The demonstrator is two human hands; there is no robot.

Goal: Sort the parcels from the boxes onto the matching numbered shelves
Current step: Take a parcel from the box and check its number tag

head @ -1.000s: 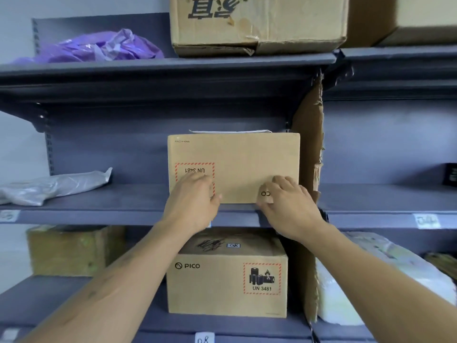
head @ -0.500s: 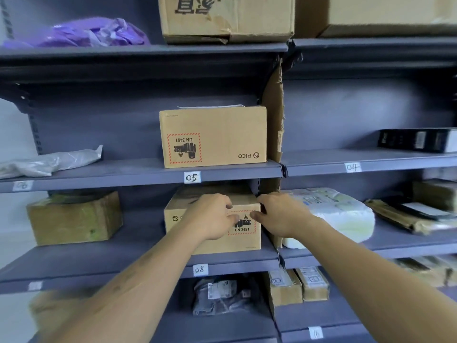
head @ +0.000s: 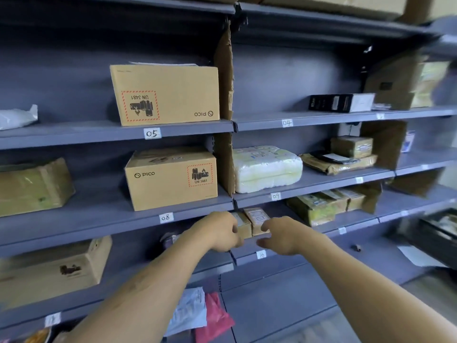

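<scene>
Cardboard parcels (head: 257, 219) at 12 o'clock: probably light, stiff, pinch across the sides. Loosely curled, empty: left hand (head: 220, 231), right hand (head: 284, 235).

The left hand (head: 220, 231) and right hand (head: 282, 235) hang empty, fingers loosely curled, before the shelf edge bearing label 16 (head: 261, 254), with two small brown parcels (head: 257, 219) just behind them. Above label 08 (head: 165, 217) stands an upright PICO box (head: 173, 179). Above label 05 (head: 152, 133) sits an upside-down PICO box (head: 165, 95). A white wrapped parcel (head: 267, 168) lies above label 09 (head: 275, 196).
</scene>
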